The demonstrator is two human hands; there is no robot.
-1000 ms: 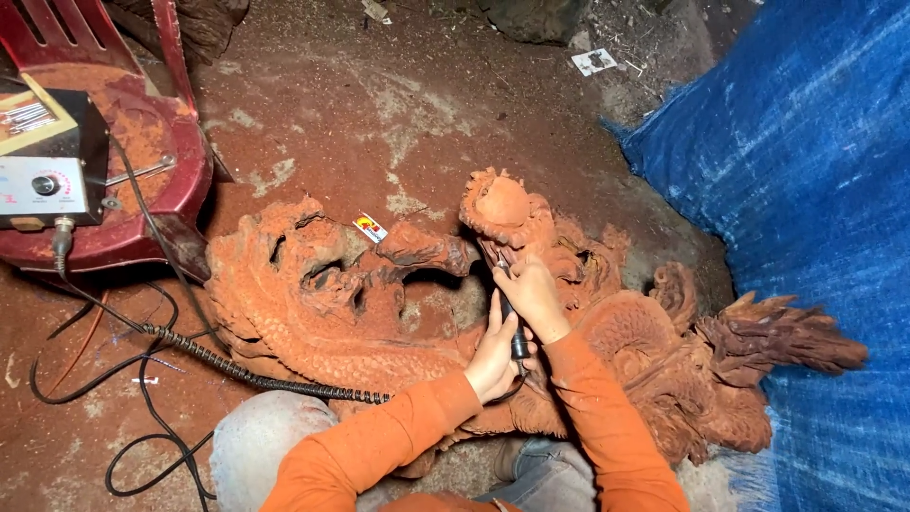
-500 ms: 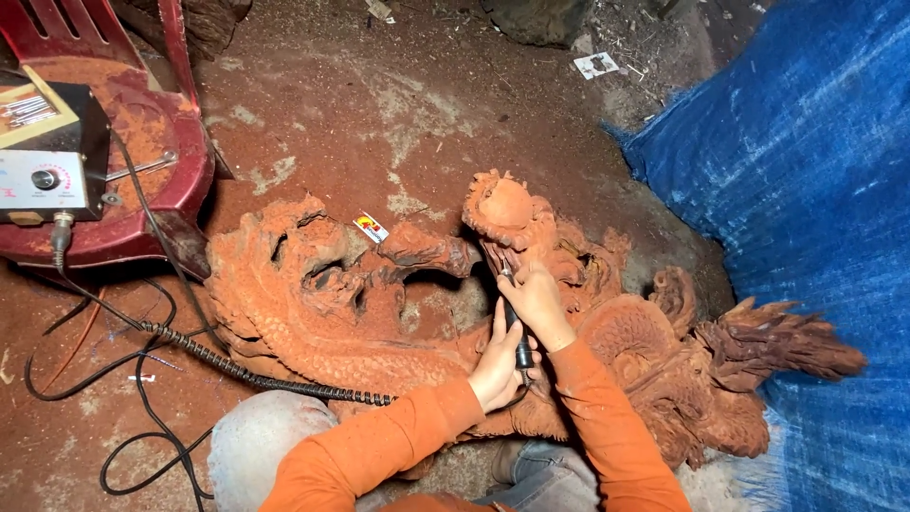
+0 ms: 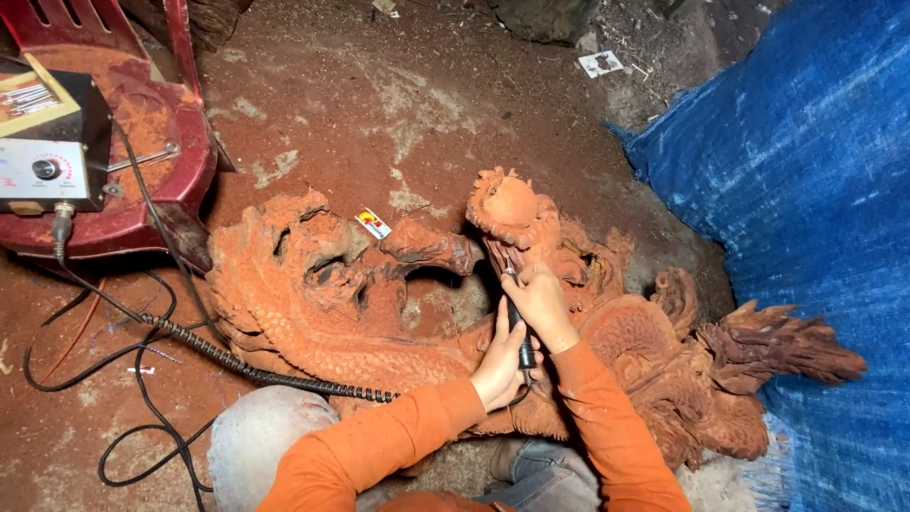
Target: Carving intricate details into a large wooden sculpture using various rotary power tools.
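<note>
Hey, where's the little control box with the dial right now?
In the head view the control box sits at the far left, on the seat of the red plastic chair, well left of the wooden dragon carving that both hands are working on.

I see the dragon carving [image 3: 379,313] as raw reddish wood, matt, its surface rough with cut scales and ridges, coated in fine dust. Tail fins at the far end look darker, splintery. The handpiece [image 3: 519,337] between my hands looks like dark, smooth plastic or metal; I can't tell which. Flexible shaft [image 3: 265,372] has a ribbed, coiled sheath, dull black. Floor [image 3: 398,104] is packed earth under red sawdust, powdery. Tarp [image 3: 815,218] is woven blue plastic, slightly sheeny. Chair [image 3: 142,180] is glossy red plastic, dusted over. Control box [image 3: 43,142] has a pale, matt face. My sleeves [image 3: 379,446] are orange knit cloth, soft.
</note>
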